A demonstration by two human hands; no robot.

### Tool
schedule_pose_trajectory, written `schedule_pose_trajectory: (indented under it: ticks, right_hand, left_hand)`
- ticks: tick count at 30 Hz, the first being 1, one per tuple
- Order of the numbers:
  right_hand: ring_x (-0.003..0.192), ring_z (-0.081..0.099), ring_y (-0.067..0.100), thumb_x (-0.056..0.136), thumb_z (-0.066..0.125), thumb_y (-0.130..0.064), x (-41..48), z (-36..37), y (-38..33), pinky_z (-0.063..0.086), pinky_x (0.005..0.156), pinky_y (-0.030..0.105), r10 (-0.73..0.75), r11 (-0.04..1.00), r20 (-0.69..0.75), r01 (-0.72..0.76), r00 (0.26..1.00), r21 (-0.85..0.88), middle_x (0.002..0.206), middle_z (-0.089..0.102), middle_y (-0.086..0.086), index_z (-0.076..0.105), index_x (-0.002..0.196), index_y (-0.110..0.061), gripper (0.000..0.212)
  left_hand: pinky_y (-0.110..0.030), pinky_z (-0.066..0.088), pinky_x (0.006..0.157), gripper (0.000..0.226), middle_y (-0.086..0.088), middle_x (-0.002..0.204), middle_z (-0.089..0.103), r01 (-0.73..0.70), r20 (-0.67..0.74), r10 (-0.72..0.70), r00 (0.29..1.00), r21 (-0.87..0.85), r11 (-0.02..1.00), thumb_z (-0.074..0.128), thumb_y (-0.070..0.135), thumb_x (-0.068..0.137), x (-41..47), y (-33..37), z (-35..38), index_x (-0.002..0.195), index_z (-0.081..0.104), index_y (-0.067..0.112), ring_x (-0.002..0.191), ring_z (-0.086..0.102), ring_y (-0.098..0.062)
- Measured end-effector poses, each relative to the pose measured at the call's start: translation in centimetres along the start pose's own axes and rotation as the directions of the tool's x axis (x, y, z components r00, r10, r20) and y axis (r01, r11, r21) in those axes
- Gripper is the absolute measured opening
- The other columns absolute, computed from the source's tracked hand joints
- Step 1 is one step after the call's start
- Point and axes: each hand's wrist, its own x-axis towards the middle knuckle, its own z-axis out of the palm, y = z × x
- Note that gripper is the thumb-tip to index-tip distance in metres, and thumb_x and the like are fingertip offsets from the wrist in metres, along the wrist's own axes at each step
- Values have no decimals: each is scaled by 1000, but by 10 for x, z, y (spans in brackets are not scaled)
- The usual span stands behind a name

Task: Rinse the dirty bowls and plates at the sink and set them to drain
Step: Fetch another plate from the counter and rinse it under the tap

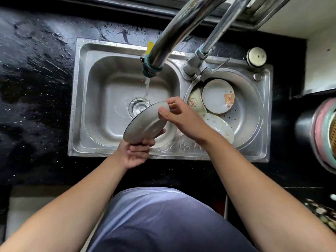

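Observation:
A grey plate (145,122) with a dark rim is tilted over the left basin of the steel sink (80,99), its underside facing me. My left hand (135,152) grips its near edge from below. My right hand (174,113) pinches its far right edge. Water runs from the tap (151,69) down toward the drain (139,107), just beyond the plate. In the round right basin lie a cartoon-printed plate (217,96), a cream bowl (195,100) on its side and a soiled white plate (219,125).
Wet black counter (36,79) surrounds the sink. A round metal cap (256,56) sits at the back right. A dark pot with stacked coloured rims (320,131) stands at the right edge. Chrome pipes (223,22) cross overhead.

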Motion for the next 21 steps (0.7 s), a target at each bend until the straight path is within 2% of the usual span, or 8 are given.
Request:
schedule_pose_trajectory:
  ticks: [2, 4, 7, 9, 12, 14, 18, 21]
  right_hand:
    - [91, 66, 6, 83, 73, -55, -5, -4, -4, 52, 90, 34, -37, 998, 44, 39, 998, -41, 98, 72, -10, 61, 93, -29, 31]
    - [86, 65, 10, 84, 74, -54, -14, -3, -8, 53, 82, 37, -2, 999, 55, 4, 998, -39, 95, 70, -5, 61, 89, -29, 28]
    - [115, 67, 27, 85, 66, -62, -32, -1, -9, 60, 92, 49, 198, 940, 99, -218, 975, 263, 125, 67, 4, 67, 109, -25, 44]
    - [112, 69, 33, 86, 67, -59, -44, 1, -1, 62, 84, 54, 329, 841, 69, -325, 942, 433, 126, 68, 8, 64, 122, -21, 53]
    - [83, 64, 24, 91, 63, -41, -59, -12, 12, 53, 63, 31, 333, 940, -231, -341, 914, 7, 76, 66, -2, 63, 77, -22, 24]
    - [73, 50, 24, 95, 57, -27, -68, -28, 23, 31, 53, 23, 297, 886, -352, -393, 888, -245, 63, 50, -5, 46, 62, -19, 35]
    - [67, 46, 24, 95, 51, -23, -88, -81, 38, 31, 54, 31, 236, 842, -551, -451, 800, -294, 63, 52, 2, 50, 65, -12, 32]
    - [64, 46, 13, 96, 43, -20, -97, -133, 51, 30, 53, 26, 160, 816, -671, -480, 723, -323, 72, 53, -1, 47, 69, -19, 27]
  left_hand:
    - [-11, 28, 33, 31, -10, 74, 49, 55, 83, -55, 995, 4, 998, 45, 3, 97, -10, 5, -5, 117, 59, -16, 36, 28, -1]
    - [-15, 30, 34, 13, -20, 75, 58, 85, 10, -85, 996, 38, 996, 52, -4, 92, -20, 10, -5, 93, 60, -13, 36, 37, -9]
    - [-14, 34, 27, 33, -15, 71, 61, 3, -311, 167, 936, 481, 877, 66, -2, 75, -19, 14, 0, 107, 67, -4, 34, 50, -11]
    - [-21, 46, 32, 53, -16, 86, 67, 1, -331, 348, 877, 726, 688, 69, 3, 74, -8, 10, 5, 128, 67, 8, 48, 60, -17]
    - [-35, 58, 44, 45, -14, 99, 72, 13, -258, 401, 879, 854, 521, 72, 4, 87, 16, -7, 15, 129, 63, 16, 68, 72, -26]
    - [-40, 61, 49, 36, -13, 102, 75, 29, -250, 393, 885, 872, 489, 65, 2, 95, 32, -22, 23, 127, 64, 18, 76, 74, -28]
    - [-41, 66, 63, 19, -12, 99, 80, 71, -210, 407, 889, 941, 330, 57, 21, 106, 60, -48, 34, 122, 67, 24, 83, 78, -32]
    - [-29, 58, 73, 16, 8, 101, 80, 129, -81, 579, 811, 991, -41, 58, 29, 104, 67, -56, 21, 114, 70, 33, 91, 75, -20]
